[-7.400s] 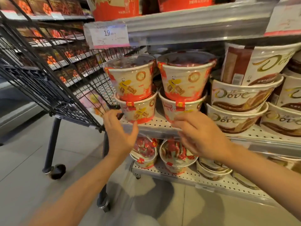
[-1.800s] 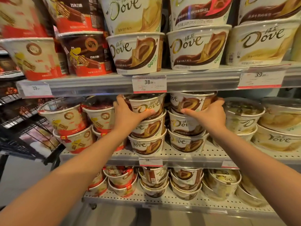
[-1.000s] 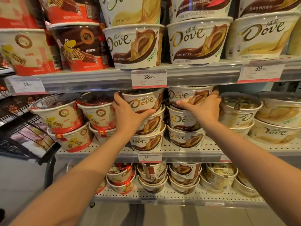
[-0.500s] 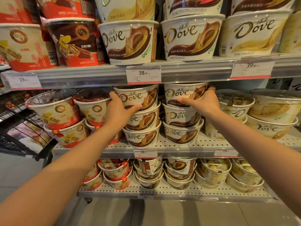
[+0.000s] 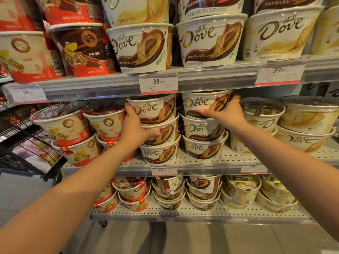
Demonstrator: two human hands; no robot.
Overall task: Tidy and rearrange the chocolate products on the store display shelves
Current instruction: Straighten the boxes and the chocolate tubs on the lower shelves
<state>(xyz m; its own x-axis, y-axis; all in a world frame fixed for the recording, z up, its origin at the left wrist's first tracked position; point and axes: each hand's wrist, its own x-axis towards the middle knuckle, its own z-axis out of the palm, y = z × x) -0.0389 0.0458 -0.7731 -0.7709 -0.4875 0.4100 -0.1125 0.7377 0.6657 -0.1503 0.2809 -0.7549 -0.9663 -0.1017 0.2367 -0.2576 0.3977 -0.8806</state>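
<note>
Two stacks of white-and-brown Dove chocolate tubs stand side by side on the middle shelf. My left hand grips the left stack, fingers behind its top tub and thumb across the tub below. My right hand holds the top tub of the right stack, thumb on its front and fingers curled round its right side. Both top tubs sit just under the shelf above, tilted slightly forward.
Red-and-cream wafer chocolate tubs are stacked to the left, pale yellow Dove tubs to the right. More tubs fill the top and bottom shelves. Price tags hang on the shelf edges. A black wire rack stands at far left.
Both hands have stayed on the two brown Dove stacks. The top tubs have shifted slightly, and the view has moved a little closer and lower.
</note>
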